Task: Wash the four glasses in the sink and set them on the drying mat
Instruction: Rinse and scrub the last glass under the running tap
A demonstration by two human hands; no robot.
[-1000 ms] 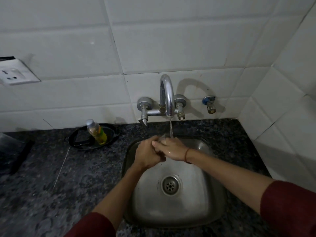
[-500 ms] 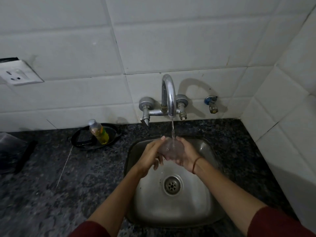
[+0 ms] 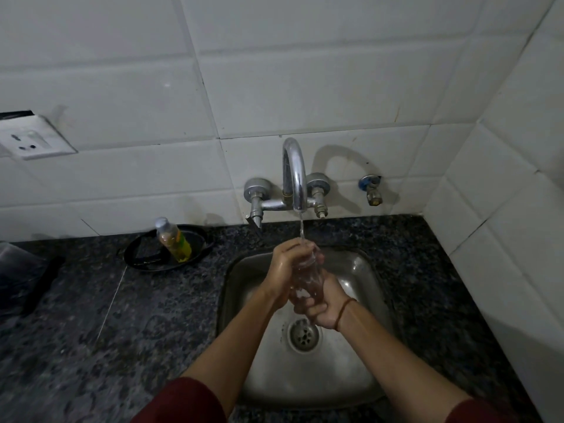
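Note:
A clear glass [image 3: 308, 277] is held over the steel sink [image 3: 360, 270], under a thin stream of water from the chrome tap [image 3: 294, 175]. My right hand [image 3: 323, 306] grips the glass at its lower end. My left hand [image 3: 282, 271] wraps its upper part, fingers over the rim where the water lands. The glass leans slightly, its mouth towards the tap. No other glass shows in the basin, which holds only the drain [image 3: 304, 334]. No drying mat can be made out.
A small bottle of yellow-green liquid [image 3: 173, 239] lies in a black dish [image 3: 143, 257] on the dark granite counter [image 3: 122, 315], left of the sink. A dark object [image 3: 27, 279] sits at the far left edge. White tiled walls close in behind and on the right.
The glass has turned from cupped between both palms to a more upright hold. My right hand dropped to its base and my left hand rose over its rim. Water keeps running.

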